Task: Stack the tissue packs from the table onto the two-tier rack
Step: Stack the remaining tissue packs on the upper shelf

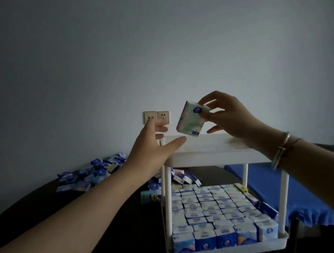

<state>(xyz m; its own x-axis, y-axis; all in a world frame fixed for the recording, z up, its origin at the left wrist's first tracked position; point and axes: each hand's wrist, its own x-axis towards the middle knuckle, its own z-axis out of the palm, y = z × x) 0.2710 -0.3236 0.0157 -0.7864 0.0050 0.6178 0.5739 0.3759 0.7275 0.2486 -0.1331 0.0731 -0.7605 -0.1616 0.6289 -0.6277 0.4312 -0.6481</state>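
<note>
A: Where is the tissue pack seen?

B: It is held in the air, tilted, just above the rack's top shelf. It is pinched at its upper right corner by the right hand, between the thumb and the fingertips; the remaining fingers are curled loosely below it.

A: And the left hand?

B: It is stretched forward beside the pack, at the left edge of the top shelf. The fingers are spread and relaxed, and nothing is gripped. Whether the shelf edge is actually touched by the thumb cannot be told.

A: How is the rack filled?

B: The top shelf is seen as a bare white surface. The lower tier is packed tight with rows of blue and white packs, set upright side by side.

A: Are more packs found elsewhere?

B: A loose heap of packs is spread over the dark table to the left, against the wall. A few more are scattered behind the rack's left post.

A: What else is shown?

B: Two wall sockets are mounted behind the left hand. Bracelets are worn on the right wrist. A blue cloth is spread to the right of the rack.
</note>
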